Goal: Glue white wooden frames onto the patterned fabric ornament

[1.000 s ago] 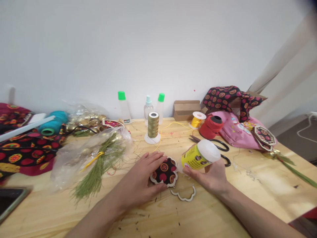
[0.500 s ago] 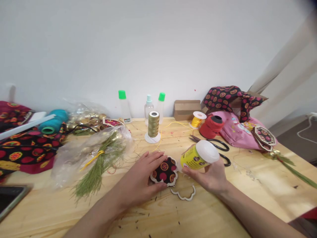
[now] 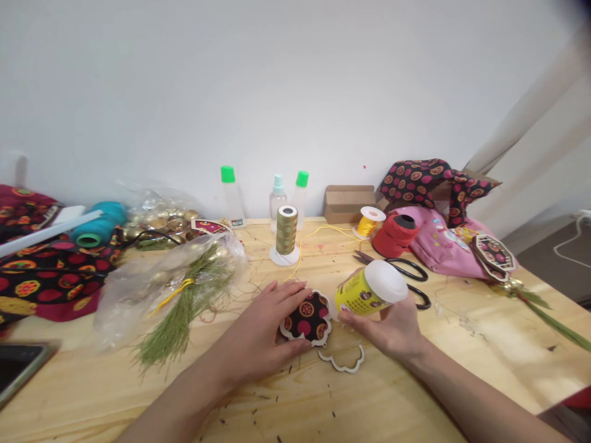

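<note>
My left hand [image 3: 268,326] rests on the table with its fingers and thumb around a scalloped plaque [image 3: 305,317], holding it flat. The plaque has dark floral fabric inside a pale rim, and the fingers cover its left side. In my right hand [image 3: 392,326] is a white glue bottle [image 3: 360,294] with a yellow label. It is tilted, its wide white base up to the right and its narrow end down beside the plaque's right edge. A loose scalloped rim piece [image 3: 344,368] lies just below the two.
Black-handled scissors [image 3: 406,269] lie behind the bottle, near a red thread cone [image 3: 394,235] and a yellow cord spool [image 3: 368,223]. An olive thread cone [image 3: 287,232] stands at centre back. Left are a green tassel bundle [image 3: 178,320], a plastic bag [image 3: 124,301] and a phone [image 3: 21,369].
</note>
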A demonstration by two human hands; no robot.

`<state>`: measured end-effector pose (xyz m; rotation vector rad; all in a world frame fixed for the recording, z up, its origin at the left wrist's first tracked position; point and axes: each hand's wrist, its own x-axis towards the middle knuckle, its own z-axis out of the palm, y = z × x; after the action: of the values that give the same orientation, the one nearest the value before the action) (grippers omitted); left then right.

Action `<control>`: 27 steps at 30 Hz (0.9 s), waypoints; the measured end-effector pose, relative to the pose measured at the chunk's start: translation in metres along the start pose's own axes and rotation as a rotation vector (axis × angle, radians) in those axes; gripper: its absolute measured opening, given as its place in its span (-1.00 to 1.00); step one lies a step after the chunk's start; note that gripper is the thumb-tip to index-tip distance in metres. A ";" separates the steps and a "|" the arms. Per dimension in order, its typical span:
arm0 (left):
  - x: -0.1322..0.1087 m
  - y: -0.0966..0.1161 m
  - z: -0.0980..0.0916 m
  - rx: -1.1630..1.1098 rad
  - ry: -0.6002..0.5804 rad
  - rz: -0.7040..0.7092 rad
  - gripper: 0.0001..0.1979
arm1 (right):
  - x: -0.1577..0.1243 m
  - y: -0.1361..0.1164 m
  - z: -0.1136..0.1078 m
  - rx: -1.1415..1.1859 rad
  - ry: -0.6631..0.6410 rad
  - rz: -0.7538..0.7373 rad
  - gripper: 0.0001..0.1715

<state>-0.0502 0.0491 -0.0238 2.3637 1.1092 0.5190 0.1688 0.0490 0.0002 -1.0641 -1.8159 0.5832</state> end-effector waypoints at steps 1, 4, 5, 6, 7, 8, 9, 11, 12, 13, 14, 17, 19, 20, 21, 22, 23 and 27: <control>0.000 0.000 0.000 -0.003 0.001 0.002 -0.36 | 0.000 -0.001 0.000 0.003 0.002 -0.002 -0.78; 0.000 0.000 0.000 -0.009 0.005 0.003 -0.36 | -0.001 -0.001 0.000 0.030 0.006 0.005 -0.78; 0.000 0.000 0.000 -0.008 0.005 0.001 -0.36 | -0.002 0.000 0.000 0.044 0.007 0.010 -0.78; 0.000 0.000 -0.001 -0.006 0.003 -0.002 -0.36 | -0.002 0.000 0.000 0.060 0.007 0.015 -0.77; 0.000 0.000 -0.001 -0.003 -0.002 -0.005 -0.36 | -0.003 0.001 0.000 0.075 0.007 0.021 -0.77; 0.000 0.001 -0.001 0.001 -0.007 -0.008 -0.36 | -0.003 0.002 0.000 0.083 0.014 0.023 -0.77; 0.000 0.001 -0.001 0.007 -0.013 -0.013 -0.36 | -0.003 0.002 0.000 0.078 0.030 0.023 -0.76; 0.000 0.001 -0.001 0.024 -0.025 -0.019 -0.35 | -0.002 0.004 -0.001 0.054 0.061 0.032 -0.76; 0.000 0.001 -0.001 0.034 -0.028 -0.020 -0.35 | -0.002 0.004 -0.001 0.046 0.073 0.044 -0.76; 0.000 0.002 -0.001 0.040 -0.028 -0.021 -0.35 | -0.001 0.005 -0.001 0.041 0.084 0.058 -0.76; 0.000 0.002 -0.001 0.045 -0.028 -0.022 -0.35 | -0.001 0.005 -0.002 0.041 0.094 0.072 -0.75; 0.000 0.002 0.000 0.036 -0.016 -0.019 -0.35 | 0.000 0.006 -0.001 0.051 0.106 0.086 -0.73; 0.000 0.002 -0.001 0.020 -0.008 -0.012 -0.35 | 0.000 0.006 -0.001 0.045 0.098 0.071 -0.77; 0.000 0.002 -0.001 0.015 -0.005 -0.009 -0.35 | -0.001 0.006 -0.001 0.042 0.090 0.059 -0.79; -0.001 0.002 -0.001 0.013 -0.007 -0.009 -0.35 | -0.001 0.006 -0.001 0.037 0.080 0.050 -0.81; -0.001 0.002 -0.002 0.015 -0.009 -0.011 -0.35 | -0.001 0.005 -0.001 0.034 0.071 0.040 -0.83; -0.001 0.002 -0.002 0.019 -0.013 -0.015 -0.35 | -0.001 0.005 -0.001 0.031 0.061 0.032 -0.85; 0.000 0.001 -0.001 0.018 -0.010 -0.010 -0.36 | -0.001 0.003 -0.001 -0.002 0.056 -0.004 -0.89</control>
<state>-0.0503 0.0483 -0.0224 2.3720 1.1252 0.4946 0.1712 0.0496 -0.0018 -1.0679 -1.7700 0.5435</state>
